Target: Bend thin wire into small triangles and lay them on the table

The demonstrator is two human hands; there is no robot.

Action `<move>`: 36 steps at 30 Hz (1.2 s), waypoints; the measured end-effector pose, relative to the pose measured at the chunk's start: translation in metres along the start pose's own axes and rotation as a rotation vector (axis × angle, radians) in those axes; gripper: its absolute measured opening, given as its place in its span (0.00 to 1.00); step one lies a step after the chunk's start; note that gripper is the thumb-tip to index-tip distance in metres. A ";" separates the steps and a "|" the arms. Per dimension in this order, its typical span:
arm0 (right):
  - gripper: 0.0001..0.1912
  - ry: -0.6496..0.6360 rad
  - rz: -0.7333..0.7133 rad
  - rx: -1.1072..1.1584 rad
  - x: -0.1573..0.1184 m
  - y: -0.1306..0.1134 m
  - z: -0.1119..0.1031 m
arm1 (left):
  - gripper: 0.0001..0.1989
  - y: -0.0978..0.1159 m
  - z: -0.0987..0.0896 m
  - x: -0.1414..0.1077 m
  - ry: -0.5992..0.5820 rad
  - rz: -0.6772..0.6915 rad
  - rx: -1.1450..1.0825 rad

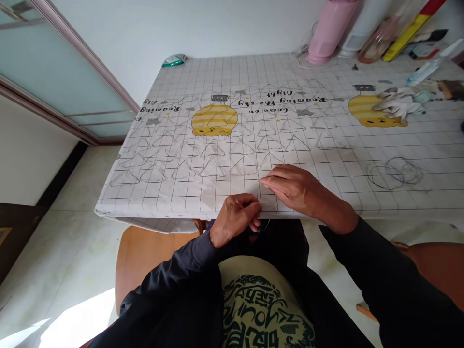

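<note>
My left hand (237,215) is closed at the table's front edge, thumb pressed to the fingers. A thin wire (268,224) curves out beside its fingertips, just below the edge. My right hand (294,189) hovers over the table, slightly farther in and to the right, its fingers pinched together; whatever lies between them is too small to make out. Beyond the hands, many thin wire pieces bent into rough triangles (212,166) lie in rows on the tablecloth (203,195). A loose coil of wire (395,173) rests to the right of my right hand.
White-grey gloves (402,104) lie at the right. Along the back right stand a pink cylinder (331,31), a bottle (379,43) and a yellow-red stick (408,36). A green packet (174,60) sits at the far left corner. Wooden chairs (145,261) flank me.
</note>
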State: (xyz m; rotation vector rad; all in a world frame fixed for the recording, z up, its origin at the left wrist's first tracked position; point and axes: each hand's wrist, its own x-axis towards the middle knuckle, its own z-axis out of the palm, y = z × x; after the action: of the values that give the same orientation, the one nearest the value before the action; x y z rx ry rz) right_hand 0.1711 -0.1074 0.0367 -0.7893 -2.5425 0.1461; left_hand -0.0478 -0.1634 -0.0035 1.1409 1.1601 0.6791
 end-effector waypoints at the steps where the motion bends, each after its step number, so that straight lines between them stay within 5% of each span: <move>1: 0.18 -0.009 0.013 -0.014 -0.001 0.000 0.001 | 0.12 -0.002 0.000 0.001 0.018 -0.001 -0.005; 16: 0.17 -0.281 -0.058 0.040 -0.013 -0.009 -0.016 | 0.10 0.003 -0.004 0.007 0.143 -0.022 -0.301; 36: 0.24 -0.207 -0.002 0.027 -0.021 -0.013 -0.005 | 0.12 -0.001 0.001 0.006 0.140 -0.012 -0.406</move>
State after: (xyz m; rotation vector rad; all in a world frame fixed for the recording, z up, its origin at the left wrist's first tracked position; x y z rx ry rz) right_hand 0.1824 -0.1302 0.0354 -0.7979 -2.7282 0.2746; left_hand -0.0457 -0.1588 -0.0068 0.7522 1.0818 0.9476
